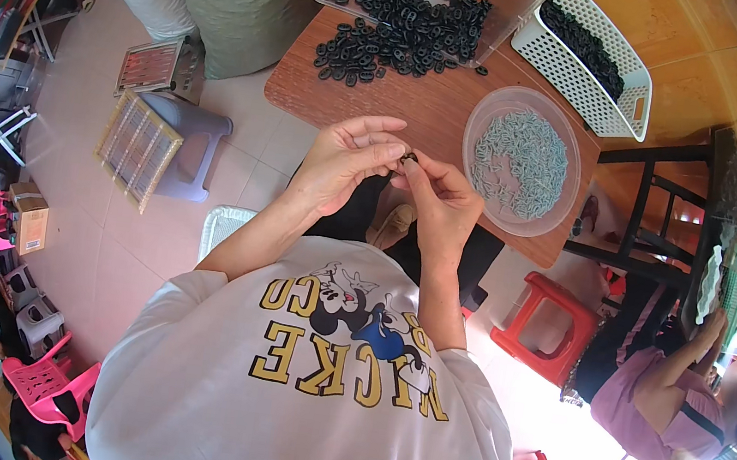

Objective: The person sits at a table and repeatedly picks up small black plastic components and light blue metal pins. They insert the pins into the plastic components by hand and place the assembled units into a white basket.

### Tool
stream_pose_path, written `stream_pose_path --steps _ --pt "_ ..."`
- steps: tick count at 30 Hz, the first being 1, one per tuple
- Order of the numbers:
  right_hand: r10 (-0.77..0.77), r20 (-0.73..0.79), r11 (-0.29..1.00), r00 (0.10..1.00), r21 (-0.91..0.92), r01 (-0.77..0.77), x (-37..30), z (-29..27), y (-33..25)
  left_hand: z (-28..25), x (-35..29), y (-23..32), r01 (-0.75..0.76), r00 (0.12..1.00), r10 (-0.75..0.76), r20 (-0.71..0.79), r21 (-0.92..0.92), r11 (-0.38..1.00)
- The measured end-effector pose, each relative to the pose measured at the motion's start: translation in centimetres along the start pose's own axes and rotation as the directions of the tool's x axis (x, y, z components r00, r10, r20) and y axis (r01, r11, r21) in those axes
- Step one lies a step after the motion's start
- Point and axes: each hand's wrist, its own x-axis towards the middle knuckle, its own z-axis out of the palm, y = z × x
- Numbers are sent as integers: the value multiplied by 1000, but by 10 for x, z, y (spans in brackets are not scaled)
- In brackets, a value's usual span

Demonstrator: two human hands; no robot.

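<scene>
In front of my chest, at the table's near edge, both hands meet over a small black piece. My left hand pinches it between thumb and index finger, with its other fingers partly curled. From the other side, my right hand closes thumb and fingers on the same piece, hiding most of its shape. Beyond my hands, loose black oval pieces with holes are heaped on the brown table and in a clear plastic bin. Right of my hands stands a round translucent bowl of small pale blue-grey screw-like parts.
A white perforated basket of black pieces sits at the far right of the table. Stuffed sacks and a grey stool with a slatted bamboo tray stand left. Right are a red stool and a seated person.
</scene>
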Motion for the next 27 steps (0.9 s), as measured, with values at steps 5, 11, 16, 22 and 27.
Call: stream_pose_path --steps 5,11,16,22,27 --pt "-29 2 998 1000 -63 30 -1 -1 3 -5 2 -5 -21 1000 23 -19 88 996" --pt "-5 -4 991 1000 -130 5 -6 -2 7 -8 0 -9 -13 1000 14 -10 157 988" --pt "24 8 999 1000 -47 -24 -2 -3 17 -14 1 -9 45 999 -46 -2 144 988" --pt "41 22 999 999 2 -42 -2 -5 16 -21 5 -7 68 998 -67 -6 115 991" --pt "3 -14 1000 1000 30 -2 -1 -13 17 -44 33 12 -124 968 223 -116 551 825"
